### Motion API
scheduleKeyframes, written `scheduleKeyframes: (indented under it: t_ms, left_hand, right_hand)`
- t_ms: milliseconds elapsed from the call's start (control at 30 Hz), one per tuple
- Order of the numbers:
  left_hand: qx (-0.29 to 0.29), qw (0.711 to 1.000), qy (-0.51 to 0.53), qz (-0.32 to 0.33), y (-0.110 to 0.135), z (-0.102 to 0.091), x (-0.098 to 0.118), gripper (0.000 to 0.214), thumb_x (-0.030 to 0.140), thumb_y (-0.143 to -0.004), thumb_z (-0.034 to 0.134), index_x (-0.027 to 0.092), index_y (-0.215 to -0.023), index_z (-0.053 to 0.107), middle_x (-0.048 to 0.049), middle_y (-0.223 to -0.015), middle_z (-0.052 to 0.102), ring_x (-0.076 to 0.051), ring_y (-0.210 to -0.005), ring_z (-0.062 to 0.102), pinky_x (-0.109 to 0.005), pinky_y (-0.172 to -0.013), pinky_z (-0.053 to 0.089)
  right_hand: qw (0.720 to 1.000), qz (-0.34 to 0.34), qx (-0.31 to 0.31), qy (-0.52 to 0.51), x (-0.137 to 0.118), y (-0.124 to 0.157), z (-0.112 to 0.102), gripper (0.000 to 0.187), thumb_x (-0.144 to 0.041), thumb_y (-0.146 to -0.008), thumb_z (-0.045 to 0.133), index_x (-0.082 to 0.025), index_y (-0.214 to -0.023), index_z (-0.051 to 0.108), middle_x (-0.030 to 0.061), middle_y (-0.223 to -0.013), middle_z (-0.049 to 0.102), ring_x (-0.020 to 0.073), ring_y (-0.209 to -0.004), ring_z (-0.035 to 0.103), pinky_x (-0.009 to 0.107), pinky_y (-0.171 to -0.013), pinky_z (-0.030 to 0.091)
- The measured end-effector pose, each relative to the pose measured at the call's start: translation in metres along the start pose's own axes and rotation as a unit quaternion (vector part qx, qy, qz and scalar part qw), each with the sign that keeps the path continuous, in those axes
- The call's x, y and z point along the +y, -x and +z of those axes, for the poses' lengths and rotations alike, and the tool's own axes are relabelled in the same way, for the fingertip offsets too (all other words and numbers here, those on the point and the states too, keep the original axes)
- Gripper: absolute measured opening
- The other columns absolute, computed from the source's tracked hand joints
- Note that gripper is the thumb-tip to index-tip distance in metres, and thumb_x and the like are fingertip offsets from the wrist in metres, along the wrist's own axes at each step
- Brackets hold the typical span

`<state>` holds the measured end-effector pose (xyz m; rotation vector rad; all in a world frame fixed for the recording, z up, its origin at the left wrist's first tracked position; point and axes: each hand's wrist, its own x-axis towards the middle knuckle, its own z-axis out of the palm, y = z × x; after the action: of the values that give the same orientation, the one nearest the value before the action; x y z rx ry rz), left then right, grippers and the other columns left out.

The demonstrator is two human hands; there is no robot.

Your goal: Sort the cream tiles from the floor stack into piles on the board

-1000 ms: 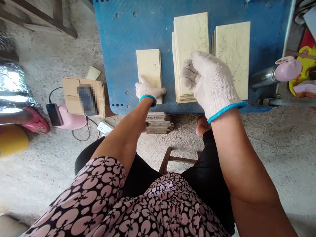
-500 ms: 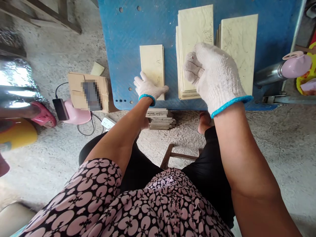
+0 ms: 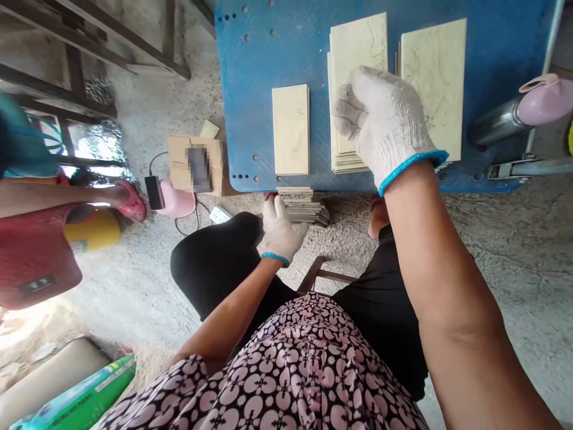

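Free lane on the blue table [image 3: 317,68] between two obstacles: small stack [image 3: 290,130], middle stack [image 3: 359,49].

Nothing can be read (the marks on the green bag [image 3: 94,395] are too blurred)

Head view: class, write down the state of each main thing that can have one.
Left hand, gloved, fingers spread
Right hand, gloved, fingers curled
Left cream stack, thin, nearly aligned
Middle cream stack, thicker, edges uneven
Right cream stack, partly hidden
Lower stack, edges uneven
Flask, capped
Cardboard box, closed
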<state>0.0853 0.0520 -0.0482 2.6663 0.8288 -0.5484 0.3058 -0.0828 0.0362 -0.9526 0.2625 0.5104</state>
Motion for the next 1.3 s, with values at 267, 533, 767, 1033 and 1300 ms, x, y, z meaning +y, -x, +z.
scheduleKeyframes:
  t_ms: [267, 533, 767, 1033, 1300]
  left_hand:
    - [-0.086, 0.986, -0.139, 0.028, 0.043, 0.039, -0.019, 0.106, 0.046, -0.069, 0.074, 0.008, -0.155, 0.023, -0.0265, -0.152, 0.023, -0.045, -0.143, 0.021, -0.053, -0.115, 0.024]
    - [-0.122, 0.971, -0.206, 0.015, 0.035, 0.058, -0.027, 0.11, 0.046, -0.072, 0.074, 0.011, -0.159, 0.017, -0.0284, -0.161, 0.012, -0.047, -0.148, 0.011, -0.055, -0.119, 0.011]
    - [-0.109, 0.97, -0.218, 0.027, 0.032, 0.056, -0.025, 0.109, 0.048, -0.073, 0.073, 0.01, -0.159, 0.019, -0.0279, -0.162, 0.01, -0.047, -0.149, 0.009, -0.056, -0.119, 0.011]
    - [-0.112, 0.963, -0.241, 0.044, 0.033, 0.056, -0.028, 0.104, 0.044, -0.076, 0.072, 0.009, -0.159, 0.021, -0.0285, -0.162, 0.011, -0.047, -0.148, 0.013, -0.056, -0.119, 0.009]
    - [-0.101, 0.964, -0.243, 0.047, 0.032, 0.063, -0.037, 0.104, 0.042, -0.075, 0.073, 0.013, -0.16, 0.02, -0.0251, -0.163, 0.012, -0.046, -0.149, 0.012, -0.055, -0.12, 0.008]
  right_hand:
    - [0.999, 0.031, 0.009, -0.012, -0.004, 0.014, 0.007, 0.018, -0.017, -0.093, 0.052, -0.022, -0.075, 0.051, -0.0028, -0.068, 0.056, 0.0096, -0.062, 0.059, 0.019, -0.053, 0.046]
    - [1.0, 0.012, -0.016, -0.008, 0.0, 0.017, 0.009, 0.017, -0.017, -0.091, 0.053, -0.019, -0.076, 0.048, -0.0052, -0.062, 0.051, 0.0079, -0.056, 0.054, 0.018, -0.05, 0.042]
    - [1.0, 0.023, -0.008, -0.006, 0.002, 0.017, 0.01, 0.018, -0.018, -0.092, 0.051, -0.019, -0.075, 0.049, -0.0039, -0.064, 0.052, 0.0088, -0.058, 0.057, 0.019, -0.051, 0.042]
    - [1.0, 0.013, -0.006, 0.0, 0.003, 0.014, 0.007, 0.017, -0.019, -0.092, 0.051, -0.02, -0.075, 0.048, -0.0037, -0.065, 0.052, 0.0097, -0.058, 0.055, 0.02, -0.051, 0.041]
    - [1.0, 0.026, -0.008, 0.006, 0.005, 0.015, 0.007, 0.016, -0.019, -0.089, 0.052, -0.02, -0.073, 0.048, -0.0024, -0.07, 0.054, 0.0093, -0.062, 0.056, 0.02, -0.053, 0.044]
